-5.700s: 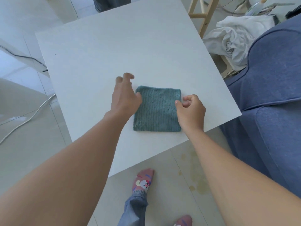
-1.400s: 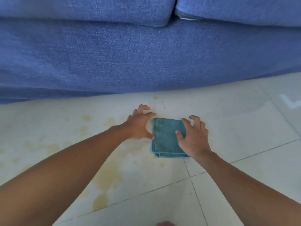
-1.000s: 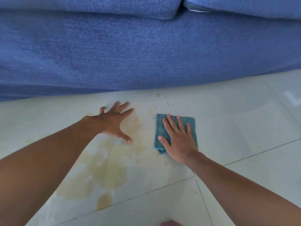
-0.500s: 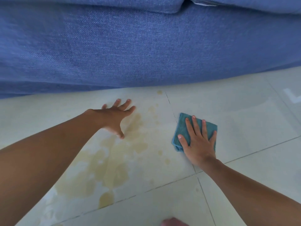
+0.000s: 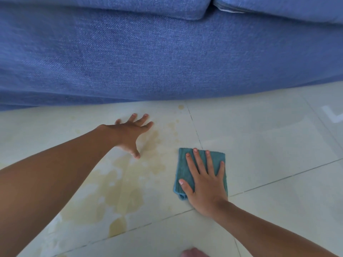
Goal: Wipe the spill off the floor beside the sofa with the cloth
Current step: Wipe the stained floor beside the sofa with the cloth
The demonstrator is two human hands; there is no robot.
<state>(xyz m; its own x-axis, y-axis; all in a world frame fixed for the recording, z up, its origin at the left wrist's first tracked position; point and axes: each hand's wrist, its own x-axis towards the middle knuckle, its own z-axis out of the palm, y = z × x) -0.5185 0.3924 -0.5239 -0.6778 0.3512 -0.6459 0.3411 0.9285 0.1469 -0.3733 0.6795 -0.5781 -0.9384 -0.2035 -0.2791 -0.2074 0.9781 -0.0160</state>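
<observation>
A folded teal cloth (image 5: 182,168) lies flat on the pale tiled floor (image 5: 269,145). My right hand (image 5: 205,184) presses down on it, palm flat and fingers spread. A yellowish spill (image 5: 122,191) spreads over the tile to the left of the cloth, with small drops (image 5: 181,107) reaching toward the sofa. My left hand (image 5: 130,134) rests flat on the floor at the spill's far edge, fingers apart and holding nothing.
The blue sofa (image 5: 167,52) fills the top half of the view, its base meeting the floor just beyond my left hand. Tile joints cross the floor. A toe (image 5: 193,253) shows at the bottom edge.
My right hand slid the cloth first right, then back toward me and the spill. My left hand stayed planted flat on the floor.
</observation>
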